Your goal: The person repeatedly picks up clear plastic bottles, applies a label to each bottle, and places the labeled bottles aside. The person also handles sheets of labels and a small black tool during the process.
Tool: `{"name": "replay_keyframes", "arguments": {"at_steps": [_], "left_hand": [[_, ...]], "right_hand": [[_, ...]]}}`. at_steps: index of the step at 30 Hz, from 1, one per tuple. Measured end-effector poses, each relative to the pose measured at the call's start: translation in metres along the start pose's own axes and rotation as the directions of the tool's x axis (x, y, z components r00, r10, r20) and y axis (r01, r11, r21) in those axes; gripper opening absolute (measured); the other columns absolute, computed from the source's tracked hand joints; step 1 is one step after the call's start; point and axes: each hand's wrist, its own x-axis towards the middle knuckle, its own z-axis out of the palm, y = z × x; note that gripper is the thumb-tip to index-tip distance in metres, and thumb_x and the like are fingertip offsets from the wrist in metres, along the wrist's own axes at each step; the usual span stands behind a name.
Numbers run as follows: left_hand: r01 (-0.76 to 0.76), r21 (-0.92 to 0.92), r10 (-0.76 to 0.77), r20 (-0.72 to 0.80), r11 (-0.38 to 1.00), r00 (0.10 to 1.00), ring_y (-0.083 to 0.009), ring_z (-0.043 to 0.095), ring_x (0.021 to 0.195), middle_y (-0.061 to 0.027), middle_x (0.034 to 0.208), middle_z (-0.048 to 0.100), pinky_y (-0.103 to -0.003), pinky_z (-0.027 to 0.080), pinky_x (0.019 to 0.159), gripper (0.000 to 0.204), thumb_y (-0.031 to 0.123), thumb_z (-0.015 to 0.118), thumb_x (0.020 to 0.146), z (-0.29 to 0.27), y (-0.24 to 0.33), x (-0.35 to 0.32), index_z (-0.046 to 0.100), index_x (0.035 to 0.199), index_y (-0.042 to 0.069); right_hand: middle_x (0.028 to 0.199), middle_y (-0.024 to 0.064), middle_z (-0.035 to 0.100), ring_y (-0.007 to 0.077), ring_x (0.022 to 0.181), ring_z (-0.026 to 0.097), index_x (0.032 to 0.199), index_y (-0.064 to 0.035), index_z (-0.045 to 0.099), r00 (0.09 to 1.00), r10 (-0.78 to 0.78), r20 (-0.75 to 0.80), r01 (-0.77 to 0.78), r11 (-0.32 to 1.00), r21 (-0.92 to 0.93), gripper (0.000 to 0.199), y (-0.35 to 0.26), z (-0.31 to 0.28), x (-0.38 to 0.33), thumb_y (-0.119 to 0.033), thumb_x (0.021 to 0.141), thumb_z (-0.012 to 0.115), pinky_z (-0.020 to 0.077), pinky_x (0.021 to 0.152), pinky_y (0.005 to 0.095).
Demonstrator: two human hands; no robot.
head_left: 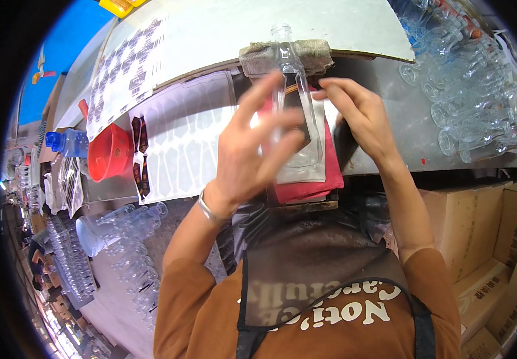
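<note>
A clear glass bottle (pixel 316 157) lies in front of me, its neck pointing away over a rolled grey cloth (pixel 318 55). A dark piece with an orange stripe, which looks like a label (pixel 297 122), shows at the bottle's body; whether it is stuck on cannot be told. My left hand (pixel 249 146) hovers over the bottle's left side, fingers apart and smeared by motion. At the bottle's right edge is my right hand (pixel 363 116), its fingers loosely bent, the thumb and forefinger tips close to the glass. Nothing shows in either hand. Under the bottle lie white and red cloths (pixel 333 173).
Left of the bottle lies a sheet with dark labels (pixel 140 173) at its edge, near a red bowl (pixel 110 152) and a blue-capped bottle (pixel 67 143). Several glass bottles (pixel 450 102) lie on the right. Cardboard boxes (pixel 473 227) stand at lower right.
</note>
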Motion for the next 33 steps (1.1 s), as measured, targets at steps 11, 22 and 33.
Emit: {"name": "replay_keyframes", "arguments": {"at_steps": [11,22,33], "left_hand": [[0.200,-0.062,-0.205,-0.079,0.978,0.976,-0.0354,0.060,0.122,-0.0216,0.148,0.046,-0.040,0.053,0.098,0.060,0.013,0.078,0.081,0.028,-0.020,-0.002,0.059,0.138,0.006],[0.176,-0.039,-0.179,-0.085,0.984,0.980,-0.0324,0.063,0.113,-0.0221,0.146,0.047,-0.037,0.057,0.089,0.061,0.012,0.079,0.080,0.028,-0.021,0.001,0.059,0.138,0.005],[0.533,-0.578,-0.555,0.160,0.618,0.817,-0.0305,0.051,0.133,-0.0235,0.148,0.047,-0.039,0.047,0.105,0.073,0.013,0.072,0.093,0.025,-0.010,-0.035,0.034,0.152,-0.007]], "right_hand": [[0.091,0.0167,0.076,0.0213,0.089,0.074,0.106,0.0080,0.071,0.998,0.029,0.050,-0.022,0.990,-0.140,0.049,-0.012,0.020,0.041,-0.040,0.093,0.068,0.0557,0.081,0.0310],[0.087,0.0134,0.076,0.0189,0.084,0.073,0.101,0.0072,0.072,0.998,0.024,0.059,-0.014,0.987,-0.160,0.051,-0.008,0.018,0.046,-0.043,0.094,0.065,0.0546,0.080,0.0305],[0.116,0.0165,0.071,0.0188,0.104,0.065,0.130,0.0078,0.059,0.970,0.172,0.170,-0.196,0.971,0.136,0.055,0.007,0.011,-0.024,-0.033,0.094,0.068,0.0489,0.093,0.0303]]}}
